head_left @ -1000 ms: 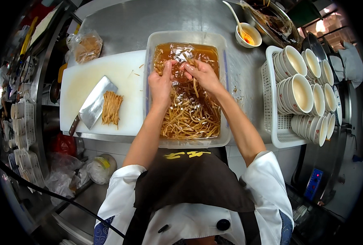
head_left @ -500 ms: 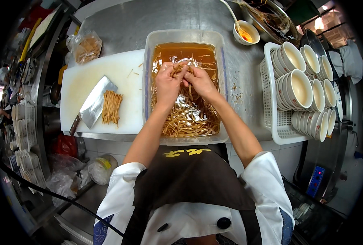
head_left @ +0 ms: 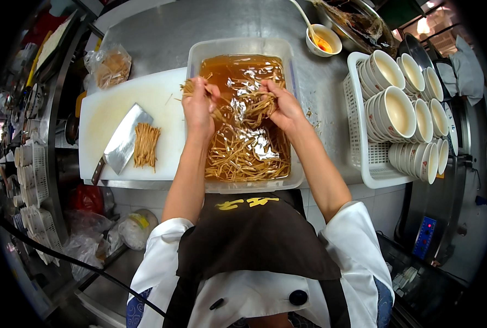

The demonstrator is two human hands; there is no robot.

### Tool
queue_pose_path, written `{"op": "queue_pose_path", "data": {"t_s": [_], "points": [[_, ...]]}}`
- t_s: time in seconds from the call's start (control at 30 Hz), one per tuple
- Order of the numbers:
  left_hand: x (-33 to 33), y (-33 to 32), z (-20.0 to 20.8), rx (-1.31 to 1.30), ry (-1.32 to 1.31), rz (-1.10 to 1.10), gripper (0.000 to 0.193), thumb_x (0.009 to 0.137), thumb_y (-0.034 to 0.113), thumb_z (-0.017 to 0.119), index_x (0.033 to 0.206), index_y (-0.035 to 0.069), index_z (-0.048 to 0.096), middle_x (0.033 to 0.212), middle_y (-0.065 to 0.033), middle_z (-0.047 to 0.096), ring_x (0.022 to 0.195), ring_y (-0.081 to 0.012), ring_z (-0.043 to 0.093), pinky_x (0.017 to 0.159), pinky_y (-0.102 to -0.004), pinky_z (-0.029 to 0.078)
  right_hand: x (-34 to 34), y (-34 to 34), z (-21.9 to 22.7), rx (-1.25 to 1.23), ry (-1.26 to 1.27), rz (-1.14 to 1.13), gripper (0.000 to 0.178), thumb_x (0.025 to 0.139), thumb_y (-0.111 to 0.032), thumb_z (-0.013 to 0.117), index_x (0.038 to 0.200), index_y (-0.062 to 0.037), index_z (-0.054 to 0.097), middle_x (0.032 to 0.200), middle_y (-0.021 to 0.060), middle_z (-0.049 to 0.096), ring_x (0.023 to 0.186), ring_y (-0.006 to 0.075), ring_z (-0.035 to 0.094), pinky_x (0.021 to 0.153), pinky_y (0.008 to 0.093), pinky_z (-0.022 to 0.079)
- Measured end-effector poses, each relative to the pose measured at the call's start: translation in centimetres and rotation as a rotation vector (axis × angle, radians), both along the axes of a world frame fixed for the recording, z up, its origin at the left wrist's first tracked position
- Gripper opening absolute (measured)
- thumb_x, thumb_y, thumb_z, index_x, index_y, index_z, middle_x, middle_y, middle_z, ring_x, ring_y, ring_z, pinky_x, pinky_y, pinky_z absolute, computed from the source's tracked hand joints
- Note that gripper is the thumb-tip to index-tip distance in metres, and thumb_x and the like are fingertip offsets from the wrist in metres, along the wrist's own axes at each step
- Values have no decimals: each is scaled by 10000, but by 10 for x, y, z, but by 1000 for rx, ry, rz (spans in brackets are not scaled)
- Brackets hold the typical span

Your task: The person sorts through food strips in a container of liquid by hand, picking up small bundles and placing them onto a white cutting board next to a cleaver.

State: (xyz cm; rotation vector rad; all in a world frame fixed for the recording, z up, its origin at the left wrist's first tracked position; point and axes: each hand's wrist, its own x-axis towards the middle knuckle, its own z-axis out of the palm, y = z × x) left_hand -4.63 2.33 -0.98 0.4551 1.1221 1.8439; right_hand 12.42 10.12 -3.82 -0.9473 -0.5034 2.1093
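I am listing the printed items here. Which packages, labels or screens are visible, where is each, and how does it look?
Clear plastic bag: far left of the counter, behind the white cutting board; crumpled, tan contents.
Small panel: front of the steel unit at lower right; blue rectangle with red lights.
Yellow mark: top of the dark apron, below the tub; short and wide.

Clear rectangular plastic tub (head_left: 297, 109) sat on the steel counter, just beside the white cutting board, filled with brown liquid and thin tan strips (head_left: 238, 156) lying loose, mostly toward the near end. One bunch of strips (head_left: 254, 103) was lifted, dripping, stretched between both hands above the liquid.
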Motion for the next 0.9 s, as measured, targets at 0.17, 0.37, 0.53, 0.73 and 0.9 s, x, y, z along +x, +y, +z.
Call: {"op": "queue_pose_path", "data": {"t_s": [0.17,0.37,0.53,0.73,0.9], "points": [[14,-1,0,-319,151,-240,221,885,271,562,801,67,545,593,25,497,463,-20,386,399,-156,282,5,1,-9,-107,205,-89,203,937,-203,451,984,-31,547,841,70,575,719,136,550,669,269,493],[28,-2,-1,-396,182,-485,268,890,308,554,824,48,557,613,37,483,471,-13,376,394,-133,275,-4,-7,3,-38,132,-158,205,947,-210,423,980,-42,535,912,82,586,803,166,570,743,300,488],[24,0,-2,-306,-145,-360,316,888,332,551,837,20,562,650,17,498,508,-24,404,396,-137,280,-8,-15,12,57,71,-204,212,950,-207,413,988,-32,528,955,103,596,852,196,584,783,325,490],[25,-1,-5,-315,51,-250,164,789,173,686,804,41,590,655,23,525,524,-29,421,425,-150,304,-10,-15,10,75,106,-200,242,955,-203,395,1012,-7,526,989,125,594,889,217,587,796,340,500],[31,-4,2,-287,134,-229,136,767,122,693,849,49,612,675,42,547,512,-9,412,424,-154,285,-11,-19,15,85,93,-159,243,955,-197,401,1023,5,518,990,127,579,911,214,581,811,355,500]]}}
